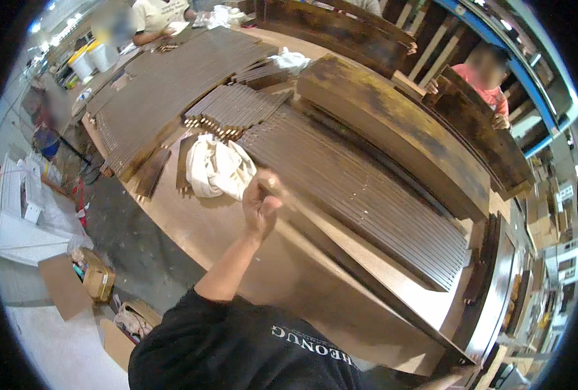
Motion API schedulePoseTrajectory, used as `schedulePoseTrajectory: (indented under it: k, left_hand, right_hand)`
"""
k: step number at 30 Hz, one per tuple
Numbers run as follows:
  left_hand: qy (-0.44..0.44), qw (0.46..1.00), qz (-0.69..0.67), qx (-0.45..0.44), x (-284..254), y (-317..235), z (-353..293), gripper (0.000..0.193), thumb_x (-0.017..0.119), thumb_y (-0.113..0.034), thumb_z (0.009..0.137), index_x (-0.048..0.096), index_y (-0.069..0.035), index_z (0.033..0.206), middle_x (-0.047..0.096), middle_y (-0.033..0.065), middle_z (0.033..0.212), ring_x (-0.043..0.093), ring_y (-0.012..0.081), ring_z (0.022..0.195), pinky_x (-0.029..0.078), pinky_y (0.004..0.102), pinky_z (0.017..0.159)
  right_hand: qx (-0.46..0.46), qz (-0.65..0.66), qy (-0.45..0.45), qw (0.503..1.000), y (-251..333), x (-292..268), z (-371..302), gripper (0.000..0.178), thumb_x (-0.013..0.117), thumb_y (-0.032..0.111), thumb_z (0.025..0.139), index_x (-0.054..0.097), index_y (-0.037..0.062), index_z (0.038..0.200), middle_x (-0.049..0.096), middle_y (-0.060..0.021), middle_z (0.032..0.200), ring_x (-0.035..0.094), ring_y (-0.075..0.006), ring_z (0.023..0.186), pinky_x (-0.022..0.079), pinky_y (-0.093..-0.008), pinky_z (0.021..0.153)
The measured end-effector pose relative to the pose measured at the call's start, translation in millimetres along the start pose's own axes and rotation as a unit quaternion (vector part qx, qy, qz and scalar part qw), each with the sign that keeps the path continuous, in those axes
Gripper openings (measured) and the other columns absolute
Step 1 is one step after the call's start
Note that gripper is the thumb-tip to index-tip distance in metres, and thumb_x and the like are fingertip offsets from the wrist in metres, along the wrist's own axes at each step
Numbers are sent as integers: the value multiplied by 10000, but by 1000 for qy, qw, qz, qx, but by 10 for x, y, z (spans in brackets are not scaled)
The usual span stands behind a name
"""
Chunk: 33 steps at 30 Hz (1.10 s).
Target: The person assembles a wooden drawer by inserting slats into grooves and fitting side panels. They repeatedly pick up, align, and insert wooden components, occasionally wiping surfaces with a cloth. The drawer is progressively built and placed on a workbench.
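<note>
My left hand (261, 205) is closed, fingers curled around the far left end of a long dark-brown wooden board (380, 289); this end is smeared by motion. The board slants across the near side of the work table (204, 221) toward the lower right. There my right hand (461, 374) grips its other end at the picture's edge, only partly visible. A knotted cream-white cloth (219, 168) lies just beyond my left hand. Past the board, many narrow brown slats (360, 192) lie side by side in rows.
More slats (185, 71) cover the far left of the table. A thick, stained wooden beam (393, 123) lies behind the near slats. Across the table, a person in pink (497, 97) holds a dark panel (477, 123). White buckets (94, 58) stand far left; cardboard boxes (94, 276) sit lower left.
</note>
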<state>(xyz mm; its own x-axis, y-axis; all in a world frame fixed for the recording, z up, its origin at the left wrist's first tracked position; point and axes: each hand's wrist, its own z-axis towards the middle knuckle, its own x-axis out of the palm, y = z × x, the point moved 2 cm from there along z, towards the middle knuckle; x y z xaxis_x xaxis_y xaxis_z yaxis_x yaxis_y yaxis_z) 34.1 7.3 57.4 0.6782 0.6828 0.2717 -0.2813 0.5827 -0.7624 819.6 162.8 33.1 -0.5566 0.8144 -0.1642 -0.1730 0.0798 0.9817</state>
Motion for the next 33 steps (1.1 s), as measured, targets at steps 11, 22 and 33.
schedulePoseTrajectory:
  k: [11,22,33]
  left_hand:
    - [288,898,-148,-297,-928,-128,249,889,184,-764,860,605,6,725,632,149,706,632,261,649,519,375,687]
    - [566,652,396,312,195,1499,274,185,666,-288,774,641,-106,794,567,77,774,600,253,714,496,382,636]
    - [673,558,471,119,10,1370,-5,784,747,-485,682,466,-73,1287,513,164,1117,507,311,1052,436,426,802]
  right_hand:
    - [-74,181,134,971,-766,279,258,669,480,516,898,338,132,1428,398,-98,1380,418,-233,1228,366,-425,1003]
    - [-450,31,80,889,-1471,-342,1057,436,416,259,999,358,116,1406,219,-103,1511,322,-233,1314,357,-404,1031]
    - [-110,215,59,969,-936,217,511,671,554,368,894,280,47,1417,378,-68,1232,438,-191,1041,383,-348,918]
